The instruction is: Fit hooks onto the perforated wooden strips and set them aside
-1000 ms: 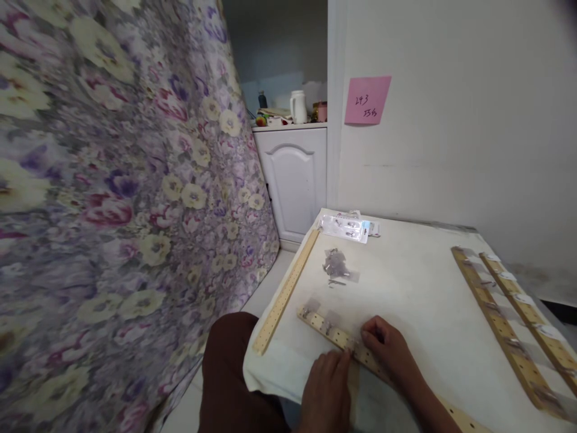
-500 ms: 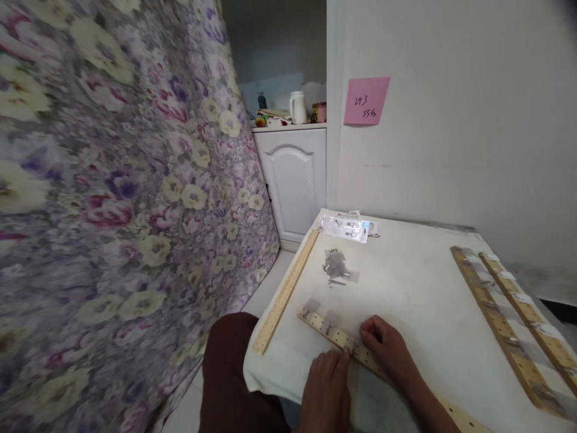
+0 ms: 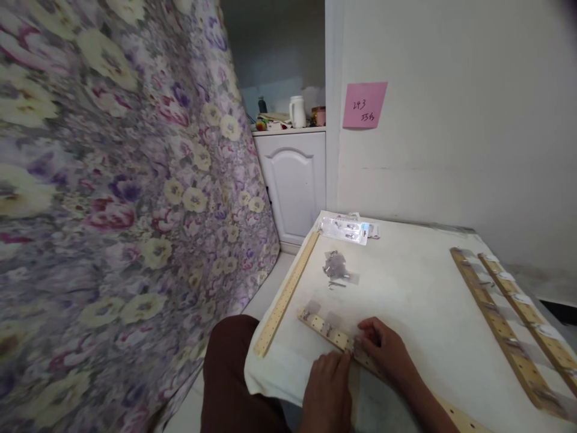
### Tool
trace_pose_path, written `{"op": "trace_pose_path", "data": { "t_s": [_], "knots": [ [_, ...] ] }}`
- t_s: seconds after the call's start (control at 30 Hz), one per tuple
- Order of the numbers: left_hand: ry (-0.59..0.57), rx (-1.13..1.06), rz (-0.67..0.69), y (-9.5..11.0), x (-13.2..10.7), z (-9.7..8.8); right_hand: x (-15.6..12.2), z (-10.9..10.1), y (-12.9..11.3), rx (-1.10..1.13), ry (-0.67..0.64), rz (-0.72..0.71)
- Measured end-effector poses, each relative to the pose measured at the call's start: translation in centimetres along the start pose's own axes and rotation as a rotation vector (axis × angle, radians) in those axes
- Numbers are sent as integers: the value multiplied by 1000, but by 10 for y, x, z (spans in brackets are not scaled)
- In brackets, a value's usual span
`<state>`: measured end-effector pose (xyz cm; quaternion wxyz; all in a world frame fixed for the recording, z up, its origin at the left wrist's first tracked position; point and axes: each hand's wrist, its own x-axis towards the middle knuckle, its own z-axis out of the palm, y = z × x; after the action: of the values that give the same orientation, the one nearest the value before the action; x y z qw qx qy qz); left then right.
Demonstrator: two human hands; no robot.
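A light wooden strip with holes (image 3: 317, 323) lies slantwise near the table's front edge. Small metal fittings with clear plastic pieces (image 3: 333, 320) stand along its left part. My left hand (image 3: 328, 385) is closed at the strip's near edge, fingertips pressed by a metal fitting. Across the strip, my right hand (image 3: 385, 347) is curled, thumb and forefinger brought close together over that same fitting. Whatever is between those fingertips is too small and see-through to name. My right hand and forearm hide part of the strip.
A pile of metal fittings in clear plastic (image 3: 336, 264) lies mid-table beside a small bent metal piece (image 3: 337, 284). Another perforated strip (image 3: 288, 294) runs along the left edge. Two fitted strips (image 3: 496, 325) lie at right. Clear packaging (image 3: 345, 228) sits at the back.
My right hand's thumb and fingers have moved slightly left and down, closer to the fitting by my left fingertips. My left hand stays nearly in place.
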<state>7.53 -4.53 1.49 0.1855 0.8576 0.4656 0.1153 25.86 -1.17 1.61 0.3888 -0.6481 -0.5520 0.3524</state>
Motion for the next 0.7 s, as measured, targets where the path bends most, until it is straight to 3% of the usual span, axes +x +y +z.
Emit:
{"op": "trace_pose_path", "data": {
  "t_s": [0.7],
  "knots": [
    [30, 12, 20, -3, 0, 4, 2, 3, 3, -32, -39, 27]
  ]
}}
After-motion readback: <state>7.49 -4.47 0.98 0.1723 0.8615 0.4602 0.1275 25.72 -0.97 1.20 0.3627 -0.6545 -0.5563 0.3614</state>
